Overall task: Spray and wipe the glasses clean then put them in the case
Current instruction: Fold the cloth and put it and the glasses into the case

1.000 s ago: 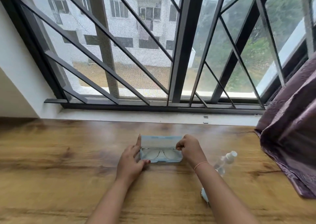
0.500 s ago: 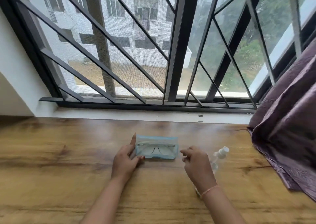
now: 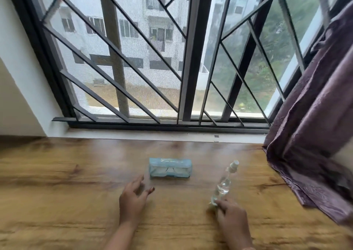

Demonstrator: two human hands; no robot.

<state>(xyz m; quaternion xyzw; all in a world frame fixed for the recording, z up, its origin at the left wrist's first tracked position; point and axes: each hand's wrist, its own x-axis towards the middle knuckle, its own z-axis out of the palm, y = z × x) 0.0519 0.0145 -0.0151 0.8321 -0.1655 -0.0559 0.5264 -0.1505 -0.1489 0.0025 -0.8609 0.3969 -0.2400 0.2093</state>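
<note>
1. Fingers of the left hand [image 3: 131, 202] are spread and relaxed, gripping nothing. The hand lies low over the bench [image 3: 57, 192], palm down, with the thumb pointing towards the right.
2. The left fingertips are near the lower left corner of the glasses case [image 3: 170, 162] but are apart from it.
3. The right hand [image 3: 232, 216] has its fingers curled at the lower end of the spray bottle [image 3: 223, 184]. The fingertips meet the bottle's base. Blur prevents confirming whether they grip it or only touch it.
4. A small pale item [image 3: 210, 206] shows at the right fingertips, too blurred to identify.
5. The spray bottle is clear with a white nozzle. It slants away from the right hand, nozzle end farthest from the person, to the right of the case and apart from it.
6. The glasses case is translucent light blue, lid down, and sits on the bench between the two hands and beyond them.
7. The glasses [image 3: 168, 171] are inside the case, their frame visible through its front wall.
8. Behind the bench are a white sill and a window with a dark metal grille [image 3: 133, 58].
9. A purple curtain [image 3: 315, 135] hangs at the right, its lower folds resting on the bench.
</note>
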